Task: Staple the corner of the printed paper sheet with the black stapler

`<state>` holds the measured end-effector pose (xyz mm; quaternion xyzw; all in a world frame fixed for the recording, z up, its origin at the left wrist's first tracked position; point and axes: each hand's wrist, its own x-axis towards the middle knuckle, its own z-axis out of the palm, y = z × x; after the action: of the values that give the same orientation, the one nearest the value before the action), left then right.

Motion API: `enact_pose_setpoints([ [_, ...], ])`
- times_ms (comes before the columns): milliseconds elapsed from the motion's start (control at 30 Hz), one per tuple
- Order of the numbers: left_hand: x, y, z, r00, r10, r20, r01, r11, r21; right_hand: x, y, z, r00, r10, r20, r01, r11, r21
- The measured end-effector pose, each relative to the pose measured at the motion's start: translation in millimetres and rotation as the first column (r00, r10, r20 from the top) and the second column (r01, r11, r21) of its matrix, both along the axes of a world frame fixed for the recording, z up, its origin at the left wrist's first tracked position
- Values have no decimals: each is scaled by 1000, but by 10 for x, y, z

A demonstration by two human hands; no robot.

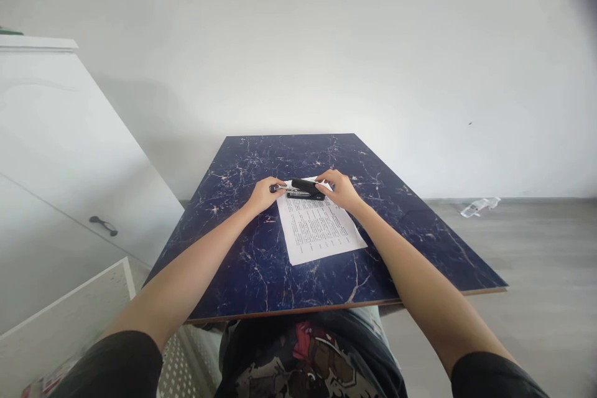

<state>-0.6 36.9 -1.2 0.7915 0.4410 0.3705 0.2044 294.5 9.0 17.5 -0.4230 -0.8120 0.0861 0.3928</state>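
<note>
A black stapler (305, 194) lies across the top of a printed sheet of paper (321, 230), its upper arm lifted from the base. My right hand (342, 189) grips the stapler's right end between thumb and fingers. At the other end, my left hand (265, 194) pinches a small black-tipped metal part (275, 188) that sticks out from the stapler on the left. Whether this part is joined to the stapler is too small to tell. Both hands are over the sheet's upper edge.
Under the paper is a dark blue marbled table (242, 267), its far edge close to a white wall. A white cabinet (60, 118) with a black handle stands at the left. Some clear plastic wrapping (479, 206) lies on the grey floor to the right.
</note>
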Motion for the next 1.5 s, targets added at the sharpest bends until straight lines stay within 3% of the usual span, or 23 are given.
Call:
enact_pose_setpoints([
  [867,-14,52,-21,1000,-10,-17,8,997,-72,-8,-8,5,1000,14,11,-13,999,-40],
  [1067,-8,31,1,1000,-7,-18,6,997,-75,-19,-11,1,999,-5,40,10,994,-106],
  [1133,-14,1,30,998,33,52,-28,995,-97,-3,1,-13,997,-15,79,25,991,-132],
  [1300,-23,-109,120,952,291,99,-278,953,-123,99,68,-77,988,-36,148,63,982,-180],
  [1500,48,-198,158,894,424,144,-386,894,-229,142,102,-120,994,-10,110,44,951,-306],
])
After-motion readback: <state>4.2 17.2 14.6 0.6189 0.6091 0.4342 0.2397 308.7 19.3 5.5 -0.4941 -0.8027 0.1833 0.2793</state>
